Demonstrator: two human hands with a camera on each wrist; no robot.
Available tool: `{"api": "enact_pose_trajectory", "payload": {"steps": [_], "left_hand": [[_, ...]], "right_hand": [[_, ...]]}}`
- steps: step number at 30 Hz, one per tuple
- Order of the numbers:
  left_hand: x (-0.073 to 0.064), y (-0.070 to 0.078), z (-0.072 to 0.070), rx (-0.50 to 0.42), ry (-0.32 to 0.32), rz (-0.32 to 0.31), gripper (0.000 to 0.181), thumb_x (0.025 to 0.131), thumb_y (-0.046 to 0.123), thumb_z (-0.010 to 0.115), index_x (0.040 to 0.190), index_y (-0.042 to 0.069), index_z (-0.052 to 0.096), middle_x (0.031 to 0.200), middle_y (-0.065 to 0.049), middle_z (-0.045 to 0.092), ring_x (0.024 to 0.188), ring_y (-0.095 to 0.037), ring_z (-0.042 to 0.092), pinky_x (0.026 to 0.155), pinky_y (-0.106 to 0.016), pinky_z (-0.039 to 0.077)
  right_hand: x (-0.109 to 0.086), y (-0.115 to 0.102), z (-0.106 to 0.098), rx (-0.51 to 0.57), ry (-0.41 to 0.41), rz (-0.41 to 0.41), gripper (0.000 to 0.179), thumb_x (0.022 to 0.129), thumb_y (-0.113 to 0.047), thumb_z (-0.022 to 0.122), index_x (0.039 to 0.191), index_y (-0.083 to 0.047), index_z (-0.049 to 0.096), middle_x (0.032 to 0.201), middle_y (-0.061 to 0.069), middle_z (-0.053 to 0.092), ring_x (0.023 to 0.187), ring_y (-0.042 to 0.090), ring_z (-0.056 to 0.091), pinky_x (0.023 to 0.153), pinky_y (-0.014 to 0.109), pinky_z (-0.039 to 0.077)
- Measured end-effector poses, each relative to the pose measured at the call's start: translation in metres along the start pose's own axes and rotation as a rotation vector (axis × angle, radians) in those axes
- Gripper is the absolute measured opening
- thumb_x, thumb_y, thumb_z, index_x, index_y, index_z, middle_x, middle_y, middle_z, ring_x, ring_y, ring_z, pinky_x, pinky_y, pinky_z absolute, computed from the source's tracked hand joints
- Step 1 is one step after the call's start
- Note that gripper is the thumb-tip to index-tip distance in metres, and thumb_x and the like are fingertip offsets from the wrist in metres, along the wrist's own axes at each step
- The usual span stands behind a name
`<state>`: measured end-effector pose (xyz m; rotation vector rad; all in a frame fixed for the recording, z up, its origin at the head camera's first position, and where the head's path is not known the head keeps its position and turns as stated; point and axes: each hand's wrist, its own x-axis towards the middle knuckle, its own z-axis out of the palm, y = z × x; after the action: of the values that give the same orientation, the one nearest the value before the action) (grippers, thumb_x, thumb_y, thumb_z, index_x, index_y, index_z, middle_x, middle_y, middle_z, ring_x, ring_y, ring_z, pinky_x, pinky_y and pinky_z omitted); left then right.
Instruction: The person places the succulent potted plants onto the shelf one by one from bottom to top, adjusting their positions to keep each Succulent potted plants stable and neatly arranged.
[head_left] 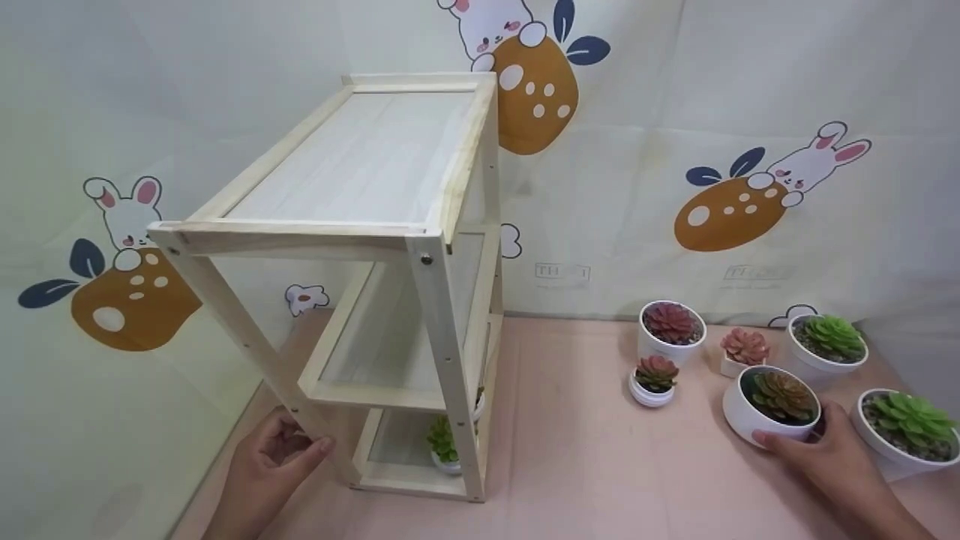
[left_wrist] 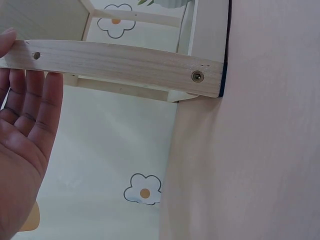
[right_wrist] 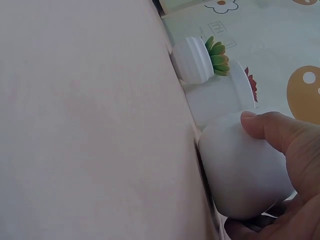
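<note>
A pale wooden three-tier shelf (head_left: 315, 241) stands left of centre. My left hand (head_left: 271, 469) holds its near left post (left_wrist: 120, 62); in the left wrist view the thumb lies on one side and the fingers on the other. On the right, my right hand (head_left: 840, 454) grips a round white pot (right_wrist: 245, 170) with a brownish-green succulent (head_left: 781, 397), thumb on the near side and fingers round the far side. Whether this pot touches the table is hard to tell. A small potted green succulent (head_left: 442, 439) sits on the bottom tier, partly behind the near right post.
Around the held pot stand a large red succulent (head_left: 673, 324), a small reddish one (head_left: 656, 373), a pink one (head_left: 745, 346) and two green ones (head_left: 829, 337). Another white pot (head_left: 480, 405) shows partly behind the shelf's post. A printed cloth (head_left: 600, 225) hangs behind the pink table (head_left: 570, 450).
</note>
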<state>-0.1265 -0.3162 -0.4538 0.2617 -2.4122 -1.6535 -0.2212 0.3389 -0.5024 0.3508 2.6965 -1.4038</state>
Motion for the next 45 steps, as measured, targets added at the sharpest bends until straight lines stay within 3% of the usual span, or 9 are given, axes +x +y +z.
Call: {"api": "enact_pose_trajectory", "payload": {"steps": [7, 9, 12, 14, 21, 29, 32, 36, 45], "left_hand": [[-0.001, 0.001, 0.0, 0.009, -0.001, -0.009, 0.046, 0.09, 0.012, 0.082, 0.13, 0.004, 0.061, 0.125, -0.009, 0.07, 0.103, -0.01, 0.071, 0.087, -0.02, 0.059], [-0.001, 0.002, 0.0, 0.006, 0.0, -0.009, 0.046, 0.09, 0.012, 0.082, 0.13, 0.004, 0.061, 0.125, -0.009, 0.07, 0.103, -0.01, 0.071, 0.087, -0.02, 0.059], [-0.001, 0.001, 0.0, 0.017, -0.005, -0.012, 0.047, 0.09, 0.013, 0.082, 0.131, 0.004, 0.06, 0.126, -0.01, 0.069, 0.103, -0.009, 0.071, 0.087, -0.019, 0.058], [-0.001, 0.001, 0.0, 0.011, 0.001, -0.003, 0.046, 0.09, 0.012, 0.082, 0.13, 0.004, 0.061, 0.123, -0.01, 0.071, 0.101, -0.009, 0.071, 0.086, -0.019, 0.059], [-0.003, 0.001, 0.001, -0.016, 0.019, 0.025, 0.04, 0.089, 0.007, 0.083, 0.123, 0.003, 0.063, 0.109, 0.001, 0.072, 0.098, -0.013, 0.071, 0.084, -0.021, 0.06], [-0.002, 0.001, 0.0, -0.011, 0.011, -0.009, 0.044, 0.089, 0.01, 0.083, 0.127, 0.004, 0.062, 0.114, -0.005, 0.072, 0.1, -0.012, 0.071, 0.086, -0.02, 0.059], [-0.002, 0.001, 0.0, -0.001, 0.005, -0.024, 0.046, 0.09, 0.012, 0.082, 0.129, 0.004, 0.06, 0.119, -0.008, 0.071, 0.1, -0.01, 0.071, 0.086, -0.02, 0.059], [-0.001, 0.001, -0.001, 0.027, -0.005, -0.048, 0.05, 0.091, 0.015, 0.082, 0.133, 0.005, 0.058, 0.126, -0.011, 0.069, 0.101, -0.007, 0.069, 0.087, -0.018, 0.058], [-0.001, 0.002, 0.0, 0.017, 0.007, -0.04, 0.045, 0.09, 0.011, 0.082, 0.129, 0.004, 0.061, 0.119, -0.008, 0.072, 0.097, -0.008, 0.07, 0.085, -0.019, 0.058]], "right_hand": [[-0.002, -0.001, 0.001, -0.019, 0.003, -0.023, 0.113, 0.089, -0.044, 0.083, 0.155, 0.013, 0.012, 0.157, 0.038, 0.028, 0.145, 0.05, 0.029, 0.121, 0.068, 0.022], [-0.004, -0.001, 0.001, -0.038, 0.013, -0.042, 0.109, 0.089, -0.044, 0.083, 0.154, 0.012, 0.016, 0.155, 0.036, 0.032, 0.142, 0.047, 0.033, 0.124, 0.042, 0.031], [-0.008, -0.003, 0.002, -0.07, 0.031, -0.074, 0.104, 0.089, -0.044, 0.083, 0.153, 0.01, 0.022, 0.152, 0.033, 0.039, 0.136, 0.039, 0.041, 0.101, 0.007, 0.033], [-0.01, -0.005, 0.002, -0.095, 0.045, -0.093, 0.101, 0.089, -0.043, 0.083, 0.151, 0.01, 0.024, 0.15, 0.033, 0.041, 0.134, 0.038, 0.042, 0.084, 0.004, 0.029], [-0.015, -0.012, 0.005, -0.116, 0.069, -0.156, 0.101, 0.088, -0.036, 0.085, 0.151, 0.013, 0.024, 0.147, 0.036, 0.041, 0.133, 0.044, 0.042, 0.087, 0.001, 0.028], [-0.015, -0.014, 0.004, -0.09, 0.048, -0.169, 0.103, 0.088, -0.034, 0.085, 0.154, 0.012, 0.021, 0.151, 0.036, 0.038, 0.135, 0.043, 0.041, 0.081, -0.006, 0.026], [-0.015, -0.015, 0.005, -0.066, 0.048, -0.187, 0.102, 0.087, -0.03, 0.086, 0.154, 0.012, 0.022, 0.15, 0.036, 0.039, 0.124, 0.007, 0.052, 0.083, -0.006, 0.03], [-0.019, -0.018, 0.007, -0.021, 0.062, -0.232, 0.096, 0.086, -0.022, 0.087, 0.152, 0.012, 0.026, 0.148, 0.034, 0.041, 0.101, -0.03, 0.032, 0.084, -0.007, 0.034], [-0.024, -0.026, 0.01, 0.002, 0.04, -0.236, 0.092, 0.088, -0.017, 0.085, 0.152, 0.012, 0.025, 0.15, 0.034, 0.039, 0.1, -0.033, 0.029, 0.086, -0.007, 0.033]]}}
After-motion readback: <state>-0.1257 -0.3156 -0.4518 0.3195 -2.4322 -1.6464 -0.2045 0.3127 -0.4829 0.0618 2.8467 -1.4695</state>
